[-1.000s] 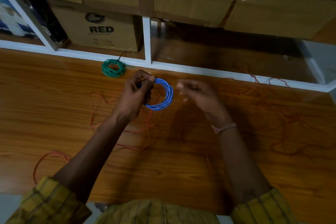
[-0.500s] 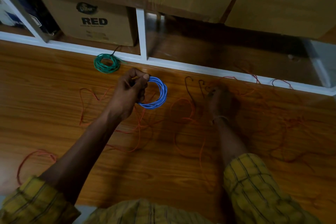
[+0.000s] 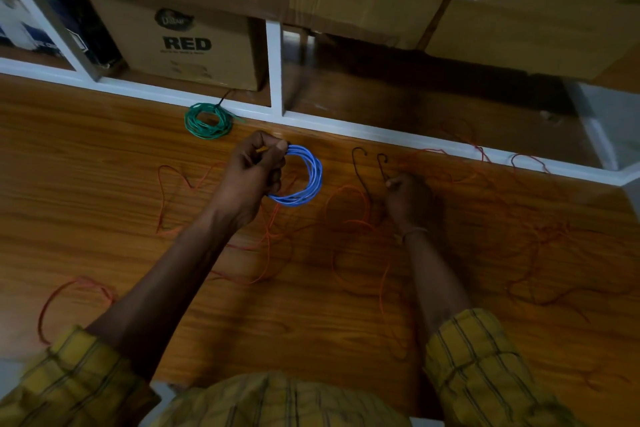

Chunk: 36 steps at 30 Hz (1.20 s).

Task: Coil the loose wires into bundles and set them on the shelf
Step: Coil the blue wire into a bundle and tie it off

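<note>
My left hand (image 3: 251, 177) grips the coiled blue wire bundle (image 3: 304, 180) above the wooden desk (image 3: 104, 201); right-hand fingers (image 3: 393, 183) pinch a thin dark wire (image 3: 381, 166).

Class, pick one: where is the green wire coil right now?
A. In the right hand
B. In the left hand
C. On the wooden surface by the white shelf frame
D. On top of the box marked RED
C: the green wire coil lies on the wooden surface beside the white shelf frame, held by neither hand.
</note>
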Motion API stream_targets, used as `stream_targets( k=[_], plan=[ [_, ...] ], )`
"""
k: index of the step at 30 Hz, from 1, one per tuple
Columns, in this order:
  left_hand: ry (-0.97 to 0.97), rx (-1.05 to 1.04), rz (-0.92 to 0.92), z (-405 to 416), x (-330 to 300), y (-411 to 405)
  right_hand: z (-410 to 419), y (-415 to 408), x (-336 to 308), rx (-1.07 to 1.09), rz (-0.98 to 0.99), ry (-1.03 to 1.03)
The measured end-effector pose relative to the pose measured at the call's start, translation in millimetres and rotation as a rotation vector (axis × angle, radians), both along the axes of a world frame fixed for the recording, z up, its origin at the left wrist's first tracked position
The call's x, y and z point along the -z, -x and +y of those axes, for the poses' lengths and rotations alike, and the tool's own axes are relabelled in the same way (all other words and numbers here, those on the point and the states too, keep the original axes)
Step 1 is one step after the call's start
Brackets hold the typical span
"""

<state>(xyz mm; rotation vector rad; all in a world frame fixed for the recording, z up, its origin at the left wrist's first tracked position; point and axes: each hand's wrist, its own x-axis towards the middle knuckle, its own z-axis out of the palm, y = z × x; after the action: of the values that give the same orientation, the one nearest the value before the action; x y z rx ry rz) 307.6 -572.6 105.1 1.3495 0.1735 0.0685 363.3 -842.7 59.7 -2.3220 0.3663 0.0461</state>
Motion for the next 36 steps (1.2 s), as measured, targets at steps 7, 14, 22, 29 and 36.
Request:
stream_targets(
  k=[7, 14, 22, 29, 36],
  plan=[
    [0.044, -0.018, -0.010, 2, 2, 10, 23, 22, -33, -0.179, -0.087, -0.325],
    [0.050, -0.062, 0.004, 4, -4, 18, 60, 37, -79, -0.500, -0.165, -0.486],
    [-0.006, -0.140, 0.004, 7, -11, 18, 83, 42, -108, -0.810, -0.224, -0.299],
    [-0.154, -0.154, 0.017, 2, -15, 20, 111, 43, -96, -0.755, -0.458, 0.009],
    [-0.082, -0.107, 0.031, -2, -25, 22, 124, 58, -74, -0.641, -0.858, 0.372]
  ],
)
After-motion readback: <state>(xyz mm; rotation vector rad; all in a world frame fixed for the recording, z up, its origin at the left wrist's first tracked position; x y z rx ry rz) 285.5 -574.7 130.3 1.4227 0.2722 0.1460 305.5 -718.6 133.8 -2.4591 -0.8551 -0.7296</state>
